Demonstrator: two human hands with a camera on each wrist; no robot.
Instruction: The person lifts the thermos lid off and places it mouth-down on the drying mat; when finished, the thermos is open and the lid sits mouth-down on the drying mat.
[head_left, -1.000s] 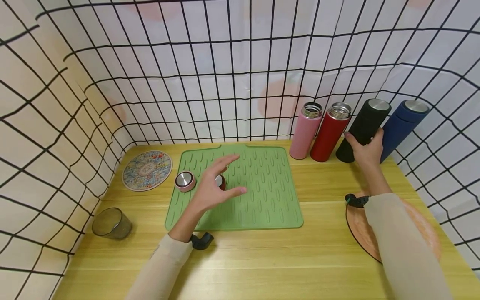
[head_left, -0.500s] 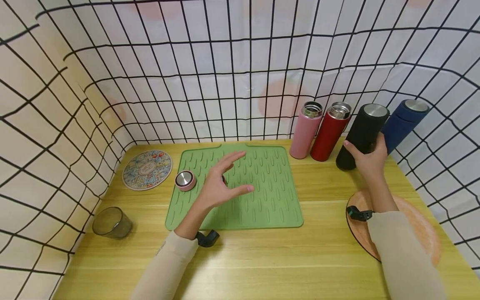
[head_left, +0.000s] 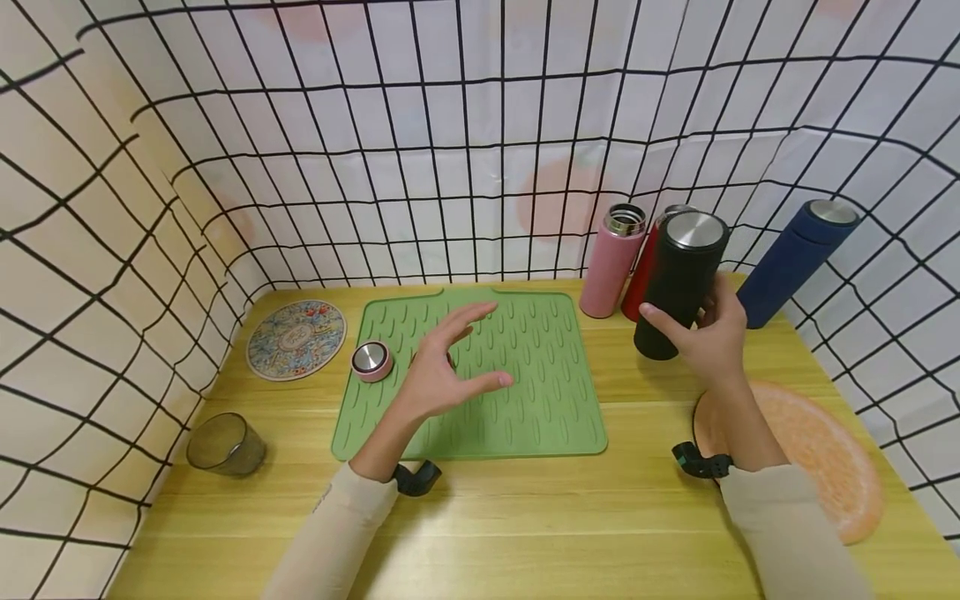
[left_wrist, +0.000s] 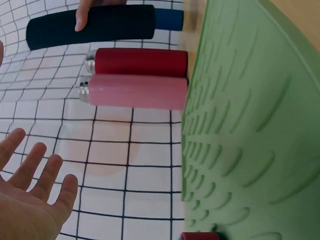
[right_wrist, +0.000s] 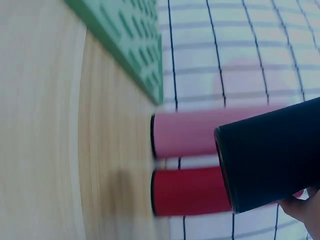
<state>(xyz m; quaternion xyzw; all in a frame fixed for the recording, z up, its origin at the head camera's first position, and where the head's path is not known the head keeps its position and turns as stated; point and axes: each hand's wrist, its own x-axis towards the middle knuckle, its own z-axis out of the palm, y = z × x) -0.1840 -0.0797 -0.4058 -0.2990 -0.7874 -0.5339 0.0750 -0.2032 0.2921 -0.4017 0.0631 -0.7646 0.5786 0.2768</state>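
Note:
My right hand (head_left: 712,337) grips a black thermos bottle (head_left: 684,279) with a steel-topped lid. In the right wrist view the black thermos (right_wrist: 275,155) is tilted, its base off the table. My left hand (head_left: 442,371) is held over the green mat, thumb and fingers spread apart with nothing between them. Behind it a red lid (left_wrist: 200,236), mostly hidden in the head view, lies on the mat. A pink lid (head_left: 371,361) sits at the mat's left side. The pink bottle (head_left: 611,267) and the red bottle (head_left: 640,279) stand without lids, the red one partly covered by the black thermos.
A blue thermos (head_left: 795,265) stands at the back right. The green mat (head_left: 532,400) lies mid-table. A patterned round mat (head_left: 296,340) and a dark glass cup (head_left: 225,446) are at the left, an orange-slice mat (head_left: 817,458) at the right. A wire-grid cloth (head_left: 480,167) encloses the back.
My right hand has lifted the black thermos and carried it left and toward me, now in front of the red bottle. The left hand has shifted slightly right.

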